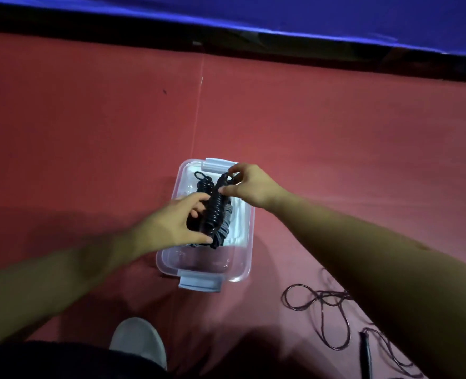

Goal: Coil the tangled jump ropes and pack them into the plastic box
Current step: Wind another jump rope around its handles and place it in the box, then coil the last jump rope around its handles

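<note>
1. Your left hand [171,222] is over the plastic box's [204,265] left wall. Its thumb and fingers are curled round the near end of the black coiled jump rope [214,212].
2. That black coil sits lengthwise above the box's middle, at or just inside the rim. Whether it already rests on the contents cannot be told.
3. A grey coiled rope [226,229] lies inside the box, directly under and just right of the black coil.
4. Your right hand [253,187] is at the box's far right corner. Thumb and forefinger pinch the far end of the black coil.
5. A loose tangled rope [322,299] lies on the floor to the right of the box's near end, well apart from it, with a dark handle [364,351] nearer you.
6. Assessment: the step in hand appears to be seating the black coil in the box. The next move calls for lowering it beside the grey coil and letting go without the loops springing open. The loose rope remains to be coiled.
</note>
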Demonstrator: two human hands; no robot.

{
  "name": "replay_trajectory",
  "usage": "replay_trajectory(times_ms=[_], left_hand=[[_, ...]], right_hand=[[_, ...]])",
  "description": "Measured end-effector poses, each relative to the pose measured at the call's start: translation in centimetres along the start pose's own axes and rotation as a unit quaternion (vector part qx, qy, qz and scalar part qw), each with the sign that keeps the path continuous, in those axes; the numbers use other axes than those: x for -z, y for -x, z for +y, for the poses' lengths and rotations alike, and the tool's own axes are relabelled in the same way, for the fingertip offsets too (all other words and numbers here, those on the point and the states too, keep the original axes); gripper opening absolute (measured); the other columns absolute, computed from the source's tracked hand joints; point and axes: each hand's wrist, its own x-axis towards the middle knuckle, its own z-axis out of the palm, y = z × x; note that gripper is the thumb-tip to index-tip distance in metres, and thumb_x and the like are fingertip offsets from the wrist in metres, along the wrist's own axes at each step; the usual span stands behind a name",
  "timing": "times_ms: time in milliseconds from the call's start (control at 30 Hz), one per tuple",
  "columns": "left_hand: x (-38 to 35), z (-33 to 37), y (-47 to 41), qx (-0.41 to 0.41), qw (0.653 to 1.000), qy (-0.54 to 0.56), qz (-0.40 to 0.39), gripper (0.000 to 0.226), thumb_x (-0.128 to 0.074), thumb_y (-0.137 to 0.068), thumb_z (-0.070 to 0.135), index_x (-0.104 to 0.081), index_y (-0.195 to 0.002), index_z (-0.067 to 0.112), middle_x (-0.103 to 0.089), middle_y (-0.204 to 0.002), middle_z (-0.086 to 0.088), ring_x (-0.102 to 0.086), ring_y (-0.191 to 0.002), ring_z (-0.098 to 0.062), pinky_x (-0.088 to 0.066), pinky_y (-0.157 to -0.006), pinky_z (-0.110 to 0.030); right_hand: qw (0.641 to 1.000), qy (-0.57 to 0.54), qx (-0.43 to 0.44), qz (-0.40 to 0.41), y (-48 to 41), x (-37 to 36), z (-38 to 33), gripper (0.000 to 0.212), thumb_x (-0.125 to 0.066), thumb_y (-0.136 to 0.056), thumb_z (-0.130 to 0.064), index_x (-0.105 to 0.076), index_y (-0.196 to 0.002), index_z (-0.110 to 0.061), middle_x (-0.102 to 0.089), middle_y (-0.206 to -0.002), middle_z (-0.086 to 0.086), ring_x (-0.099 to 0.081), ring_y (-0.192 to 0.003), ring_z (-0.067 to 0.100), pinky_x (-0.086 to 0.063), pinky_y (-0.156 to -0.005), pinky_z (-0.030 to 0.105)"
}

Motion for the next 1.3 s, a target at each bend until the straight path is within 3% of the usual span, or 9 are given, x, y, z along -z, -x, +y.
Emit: replay_trajectory(times_ms=[100, 267, 400, 533, 633, 733, 900, 1067, 1300], left_hand=[[-2.0, -2.7, -0.5, -0.023, 0.992, -0.119, 0.043, 0.107, -0.065, -0.049, 0.082, -0.05, -0.135, 0.021, -0.057, -0.107, 0.009, -0.055, -0.094, -0.003, -0.047, -0.092, -0.026], [-4.3, -4.3, -2.0, -0.086, 0.912, -0.382, 0.124, 0.086, -0.076, -0.06, 0.068, -0.062, -0.122, 0.01, -0.07, -0.084, 0.003, -0.059, -0.089, -0.024, -0.045, -0.084, -0.035], [-5.9, -3.8, -3.4, -0.027, 0.868, -0.486, 0.096, 0.077, -0.062, -0.066, 0.073, -0.064, -0.115, 0.013, -0.072, -0.09, -0.004, -0.061, -0.091, -0.028, -0.037, -0.083, -0.038], [-5.5, -3.2, -3.6, -0.013, 0.868, -0.495, 0.037, 0.069, -0.045, -0.072, 0.074, -0.061, -0.107, 0.017, -0.07, -0.1, -0.004, -0.06, -0.099, -0.027, -0.039, -0.088, -0.039], [-3.8, -1.8, -3.8, 0.032, 0.909, -0.414, -0.027, 0.06, -0.056, -0.083, 0.067, -0.057, -0.114, 0.015, -0.067, -0.105, -0.004, -0.06, -0.102, -0.026, -0.044, -0.087, -0.037], [-2.0, 1.6, -4.7, 0.089, 0.939, -0.328, -0.057, 0.042, -0.058, -0.091, 0.049, -0.058, -0.111, 0.012, -0.065, -0.095, -0.005, -0.062, -0.087, -0.025, -0.051, -0.072, -0.034], [-1.2, 10.2, -8.0, 0.022, 0.923, -0.375, -0.081, 0.032, -0.056, -0.088, 0.04, -0.062, -0.104, 0.013, -0.066, -0.101, -0.006, -0.061, -0.091, -0.027, -0.052, -0.078, -0.033], [-5.6, 17.5, -9.6, -0.048, 0.889, -0.436, -0.131, 0.032, -0.055, -0.089, 0.039, -0.064, -0.106, 0.013, -0.066, -0.101, -0.01, -0.061, -0.099, -0.033, -0.053, -0.086, -0.039], [-18.0, 17.3, -10.3, -0.036, 0.87, -0.427, -0.241, 0.033, -0.055, -0.091, 0.031, -0.066, -0.109, 0.006, -0.067, -0.112, -0.018, -0.062, -0.103, -0.037, -0.055, -0.086, -0.043]], right_hand=[[0.995, 0.084, 0.002, -0.053, -1.6, -1.8, 0.6, 0.064, -0.081, -0.08, -0.023, -0.051, -0.133, -0.004, -0.066, -0.115, 0.012, -0.063, -0.103, 0.025, -0.051, -0.087, 0.033], [0.968, 0.234, 0.025, -0.088, -4.2, -3.6, 1.4, 0.053, -0.073, -0.082, -0.015, -0.047, -0.128, -0.003, -0.061, -0.118, 0.015, -0.059, -0.107, 0.032, -0.045, -0.076, 0.031], [0.924, 0.367, 0.051, -0.089, -5.3, -4.6, 2.3, 0.039, -0.062, -0.089, -0.01, -0.047, -0.124, -0.002, -0.058, -0.118, 0.018, -0.059, -0.111, 0.035, -0.046, -0.08, 0.036], [0.896, 0.427, 0.104, -0.07, -4.7, -4.2, 2.5, 0.033, -0.052, -0.092, -0.005, -0.051, -0.125, -0.002, -0.053, -0.123, 0.017, -0.049, -0.121, 0.035, -0.046, -0.091, 0.041], [0.923, 0.363, 0.127, -0.014, -2.9, -1.7, 2.6, 0.038, -0.055, -0.088, -0.008, -0.053, -0.126, -0.002, -0.05, -0.125, 0.018, -0.047, -0.123, 0.036, -0.049, -0.096, 0.044], [0.947, 0.296, 0.1, 0.079, 0.1, 1.6, 4.1, 0.041, -0.055, -0.09, -0.014, -0.053, -0.128, -0.001, -0.052, -0.126, 0.019, -0.048, -0.122, 0.036, -0.047, -0.098, 0.044], [0.956, 0.251, -0.02, 0.148, 5.7, 6.3, 9.0, 0.044, -0.056, -0.091, -0.023, -0.052, -0.128, 0.0, -0.051, -0.125, 0.022, -0.049, -0.118, 0.04, -0.046, -0.097, 0.045], [0.959, 0.206, -0.104, 0.165, 11.4, 8.6, 14.1, 0.046, -0.06, -0.088, -0.026, -0.053, -0.126, 0.0, -0.051, -0.125, 0.022, -0.051, -0.117, 0.039, -0.046, -0.099, 0.044], [0.947, 0.222, -0.212, 0.098, 17.3, 7.7, 21.4, 0.059, -0.072, -0.08, -0.023, -0.049, -0.132, -0.007, -0.047, -0.127, 0.018, -0.053, -0.116, 0.039, -0.048, -0.098, 0.044]])
